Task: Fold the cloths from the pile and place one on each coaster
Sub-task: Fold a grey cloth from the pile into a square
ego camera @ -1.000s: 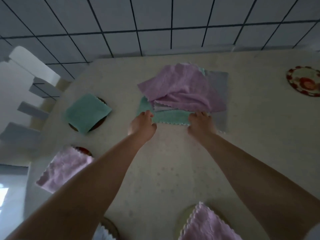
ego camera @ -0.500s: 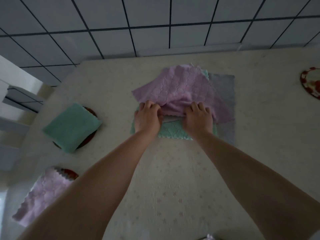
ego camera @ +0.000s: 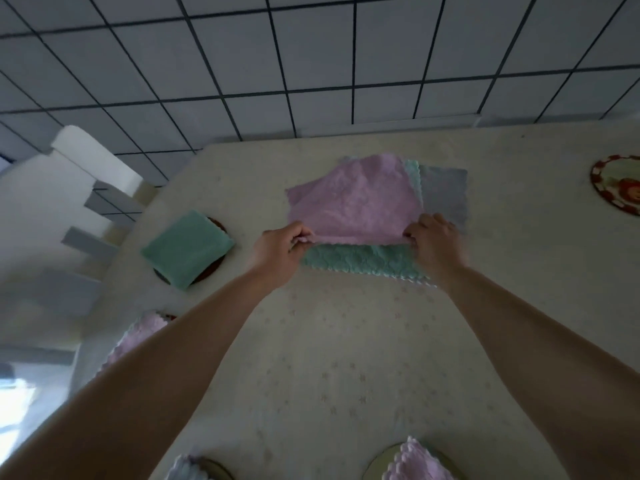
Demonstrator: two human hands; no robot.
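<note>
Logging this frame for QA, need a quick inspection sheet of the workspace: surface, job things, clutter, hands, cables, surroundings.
Surface: pale table with a faint star print.
Job's things: pink cloth tops the pile, over a green cloth and a grey cloth; folded green cloth on a dark coaster; an uncovered patterned coaster at right.
Clutter: nothing seen.
Hands: left hand and right hand each pinch a near corner of the pink cloth.
Cables: nothing seen.
Surroundings: tiled floor.
</note>
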